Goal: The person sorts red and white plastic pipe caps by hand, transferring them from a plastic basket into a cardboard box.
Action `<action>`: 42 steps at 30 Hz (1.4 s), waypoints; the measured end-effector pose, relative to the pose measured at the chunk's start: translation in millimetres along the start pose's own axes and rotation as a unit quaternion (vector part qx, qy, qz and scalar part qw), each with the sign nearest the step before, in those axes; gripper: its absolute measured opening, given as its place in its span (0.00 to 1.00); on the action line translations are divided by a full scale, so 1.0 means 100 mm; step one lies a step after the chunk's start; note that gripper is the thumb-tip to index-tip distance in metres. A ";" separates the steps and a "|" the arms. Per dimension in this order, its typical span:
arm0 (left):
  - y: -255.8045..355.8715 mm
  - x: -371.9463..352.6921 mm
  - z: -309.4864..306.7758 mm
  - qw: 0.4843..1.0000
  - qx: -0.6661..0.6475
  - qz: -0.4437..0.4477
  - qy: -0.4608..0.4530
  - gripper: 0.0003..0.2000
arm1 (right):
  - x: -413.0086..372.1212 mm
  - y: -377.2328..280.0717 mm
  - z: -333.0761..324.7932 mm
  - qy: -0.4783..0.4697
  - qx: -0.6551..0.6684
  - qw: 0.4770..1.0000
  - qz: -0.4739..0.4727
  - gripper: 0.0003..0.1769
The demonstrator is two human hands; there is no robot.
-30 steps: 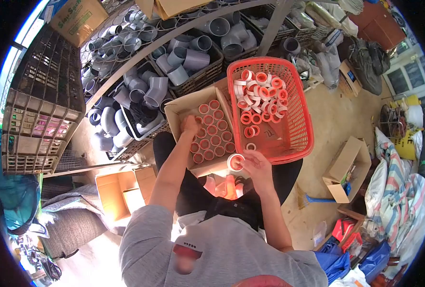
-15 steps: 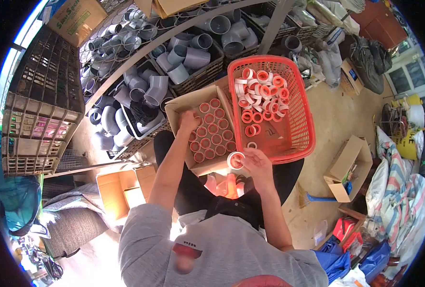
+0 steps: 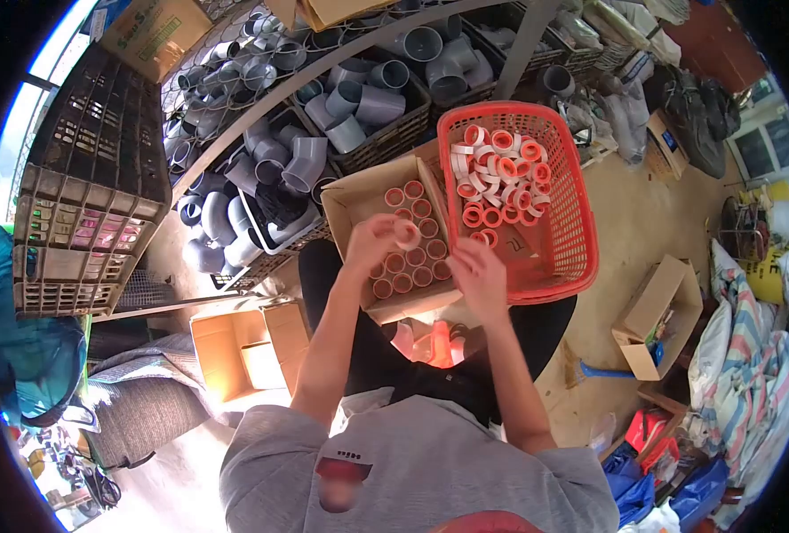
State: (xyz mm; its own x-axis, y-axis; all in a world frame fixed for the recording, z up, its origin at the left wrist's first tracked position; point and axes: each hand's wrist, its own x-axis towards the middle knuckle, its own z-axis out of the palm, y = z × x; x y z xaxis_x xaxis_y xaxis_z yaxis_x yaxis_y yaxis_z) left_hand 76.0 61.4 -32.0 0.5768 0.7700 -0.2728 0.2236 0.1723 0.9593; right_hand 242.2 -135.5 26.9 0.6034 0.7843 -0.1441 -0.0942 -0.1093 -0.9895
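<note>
My left hand [image 3: 372,245] is over the cardboard box [image 3: 352,197], its fingers closed on a roll of white tape with an orange-red core [image 3: 406,234]. Below it, rows of similar rolls [image 3: 422,277] stand in the box, cores facing up. My right hand [image 3: 478,274] hovers by the box's right side and the near left edge of the red plastic basket [image 3: 586,222]. Its fingers are loosely bent and slightly apart, with no roll showing in them. Many loose tape rolls [image 3: 506,169] lie heaped in the basket's far part.
Crates of grey pipe fittings [image 3: 379,105] stand beyond the box. A tall dark plastic crate [image 3: 92,186] rises at the left. An open carton [image 3: 243,351] sits left of my legs; another carton [image 3: 657,315] stands on the floor at right, beside a blue-handled brush [image 3: 608,371].
The roll formerly in my right hand no longer shows there. My left hand has moved from the box's left side toward its middle and now holds a roll. The view shifted slightly.
</note>
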 end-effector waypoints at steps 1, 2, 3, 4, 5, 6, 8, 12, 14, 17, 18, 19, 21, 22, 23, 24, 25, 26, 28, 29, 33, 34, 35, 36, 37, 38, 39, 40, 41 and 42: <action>-0.33 0.27 -0.09 0.993 0.051 -0.021 0.105 0.19 | 0.13 -0.09 -0.12 0.000 -0.001 1.000 0.030 0.18; -0.61 0.50 -0.15 0.972 0.102 -0.043 0.209 0.19 | 0.29 -0.19 -0.29 0.000 -0.003 0.998 0.060 0.15; -0.74 0.68 -0.17 0.959 0.037 -0.122 0.252 0.18 | 0.51 -0.15 -0.45 0.002 -0.157 0.987 0.027 0.14; -0.86 0.87 -0.18 0.935 -0.028 -0.199 0.292 0.17 | 0.76 -0.03 -0.61 0.003 -0.307 0.952 -0.008 0.14; -1.21 1.11 -0.24 0.935 -0.030 -0.200 0.291 0.17 | 1.00 0.19 -0.80 -0.020 -0.388 0.919 -0.065 0.13; -1.63 1.37 -0.29 0.923 0.003 -0.199 0.329 0.15 | 1.20 0.45 -0.96 -0.042 -0.465 0.876 -0.122 0.13; -1.67 1.49 -0.23 0.910 0.032 -0.195 0.365 0.13 | 1.50 0.74 -1.09 -0.120 -0.528 0.840 -0.036 0.14; -0.82 1.11 0.02 0.916 0.076 -0.194 0.343 0.18 | 1.75 1.22 -1.13 -0.256 -0.642 0.723 -0.001 0.18; -0.83 1.08 -0.02 0.923 0.092 -0.181 0.326 0.20 | 1.59 0.88 -0.89 -0.188 -0.477 0.824 0.239 0.18; -0.98 1.15 -0.13 0.915 0.223 -0.220 0.256 0.25 | 1.62 1.22 -0.79 -0.149 -0.556 0.799 0.173 0.20; -1.02 1.15 -0.17 0.926 0.210 -0.219 0.226 0.23 | 1.62 1.32 -0.80 -0.151 -0.554 0.800 0.173 0.20; -1.01 1.15 -0.19 0.936 0.196 -0.216 0.195 0.21 | 1.63 1.41 -0.83 -0.135 -0.563 0.802 0.148 0.20; -0.97 1.17 -0.23 0.935 0.194 -0.224 0.194 0.22 | 1.66 1.58 -0.91 -0.113 -0.571 0.804 0.120 0.20; -0.94 1.15 -0.24 0.934 0.191 -0.234 0.193 0.23 | 1.66 1.64 -0.94 -0.121 -0.566 0.806 0.125 0.20; -0.91 1.12 -0.24 0.934 0.191 -0.229 0.195 0.23 | 1.69 1.68 -0.95 -0.129 -0.561 0.808 0.127 0.19; -0.84 1.06 -0.21 0.941 0.212 -0.178 0.195 0.24 | 1.69 1.55 -0.91 -0.127 -0.561 0.809 0.121 0.19; -0.80 1.03 -0.19 0.944 0.232 -0.128 0.196 0.25 | 1.63 1.33 -0.84 -0.134 -0.542 0.814 0.162 0.19; -0.78 1.04 -0.18 0.945 0.230 -0.124 0.198 0.25 | 1.61 1.19 -0.79 -0.141 -0.522 0.817 0.203 0.19; -0.80 1.08 -0.16 0.930 0.278 -0.165 0.176 0.24 | 1.63 1.15 -0.76 -0.128 -0.525 0.822 0.180 0.18; -0.81 1.10 -0.17 0.930 0.278 -0.163 0.176 0.24 | 1.63 1.14 -0.76 -0.117 -0.526 0.827 0.162 0.18; -0.80 1.08 -0.24 0.944 0.257 -0.171 0.112 0.22 | 1.74 1.00 -0.76 -0.130 -0.577 0.802 0.085 0.17; -0.74 1.06 -0.25 0.943 0.254 -0.195 0.087 0.23 | 1.78 1.00 -0.78 -0.114 -0.563 0.814 0.087 0.17; -0.69 1.02 -0.24 0.943 0.255 -0.194 0.087 0.23 | 1.82 1.01 -0.80 -0.098 -0.548 0.826 0.088 0.17; -0.71 0.99 -0.22 0.940 0.304 -0.123 0.095 0.25 | 1.80 0.94 -0.79 -0.098 -0.547 0.827 0.087 0.17; -0.75 0.98 -0.21 0.930 0.350 -0.051 0.101 0.27 | 1.76 0.81 -0.80 -0.097 -0.514 0.851 0.043 0.17; -0.78 1.01 -0.22 0.930 0.351 -0.050 0.100 0.27 | 1.72 0.69 -0.81 -0.095 -0.479 0.873 -0.001 0.18; -0.80 1.04 -0.23 0.913 0.400 -0.064 0.040 0.30 | 1.68 0.62 -0.81 -0.093 -0.479 0.873 0.000 0.18; -0.83 1.06 -0.23 0.891 0.446 -0.078 -0.019 0.33 | 1.64 0.57 -0.79 -0.080 -0.461 0.884 -0.018 0.19; -0.87 1.06 -0.21 0.891 0.447 -0.077 -0.021 0.33 | 1.60 0.51 -0.77 -0.067 -0.442 0.894 -0.037 0.20; -0.87 0.99 -0.16 0.877 0.475 -0.076 -0.002 0.34 | 1.53 0.44 -0.76 -0.066 -0.442 0.894 -0.036 0.20</action>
State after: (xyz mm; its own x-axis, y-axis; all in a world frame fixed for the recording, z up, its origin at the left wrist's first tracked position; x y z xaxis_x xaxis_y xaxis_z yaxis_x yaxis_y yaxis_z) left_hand 101.2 132.1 -141.7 0.4857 0.7802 -0.3942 0.8507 -0.3183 0.4182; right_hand 390.6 -66.6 -39.7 0.4794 0.8671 -0.1353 0.6387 -0.4505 -0.6238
